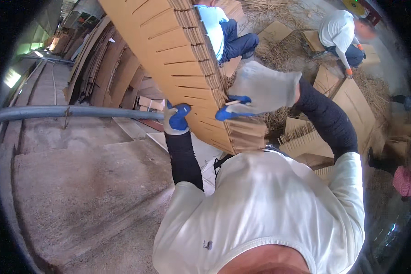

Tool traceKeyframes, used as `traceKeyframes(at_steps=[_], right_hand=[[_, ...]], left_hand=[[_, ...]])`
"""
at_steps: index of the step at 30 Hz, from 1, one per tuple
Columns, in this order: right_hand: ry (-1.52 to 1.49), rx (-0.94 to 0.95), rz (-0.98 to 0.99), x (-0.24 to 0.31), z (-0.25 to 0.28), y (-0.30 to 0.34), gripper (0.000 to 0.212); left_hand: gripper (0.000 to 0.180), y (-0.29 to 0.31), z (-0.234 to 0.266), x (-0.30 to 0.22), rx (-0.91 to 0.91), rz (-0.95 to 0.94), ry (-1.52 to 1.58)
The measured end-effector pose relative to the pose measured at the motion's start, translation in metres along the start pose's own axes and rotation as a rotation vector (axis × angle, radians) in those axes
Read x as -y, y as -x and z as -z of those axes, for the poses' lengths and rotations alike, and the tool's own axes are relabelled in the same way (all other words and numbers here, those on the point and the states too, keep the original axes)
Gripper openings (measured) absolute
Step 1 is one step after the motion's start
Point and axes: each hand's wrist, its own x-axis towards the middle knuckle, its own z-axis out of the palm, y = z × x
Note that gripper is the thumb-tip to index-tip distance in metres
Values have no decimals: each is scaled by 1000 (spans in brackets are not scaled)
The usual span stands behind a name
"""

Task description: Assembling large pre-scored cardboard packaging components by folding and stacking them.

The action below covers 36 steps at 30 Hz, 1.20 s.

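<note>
A thick stack of slotted cardboard sheets (169, 50) stands tilted in front of me, rows of narrow slits across its face and notches along its right edge. My left hand (177, 118), in a grey glove with blue fingertips, grips the stack's left edge low down. On the opposite edge, my right hand (265, 89), gloved the same way, has its fingers closed round a thin cardboard strip (236, 102). Just below it, a bunch of cardboard pieces (247, 132) is smeared by motion at the stack's edge; whether they are attached cannot be made out.
A grey pipe (82, 112) runs across the left, above concrete flooring (86, 192). Cardboard sheets (109, 68) lean behind it. Two people crouch ahead, one in light blue (212, 27), one in white (338, 29), among scattered cardboard scraps (278, 59). Slotted cardboard (310, 144) lies at right.
</note>
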Motion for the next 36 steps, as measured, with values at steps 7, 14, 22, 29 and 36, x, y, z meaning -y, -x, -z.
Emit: traceKeyframes(at_steps=[7, 14, 22, 29, 36], right_hand=[[-318, -125, 99, 9, -13, 5, 41], [203, -235, -82, 7, -21, 7, 41], [249, -114, 114, -18, -16, 32, 40], [293, -5, -283, -45, 16, 44, 27], [49, -203, -260, -52, -5, 15, 46]], left_hand=[[60, -15, 47, 54, 40, 148, 357], [70, -6, 2, -1, -41, 17, 61], [73, -13, 29, -6, -11, 9, -207], [65, -13, 66, -18, -140, 25, -219], [66, -19, 39, -4, -154, -96, -226]])
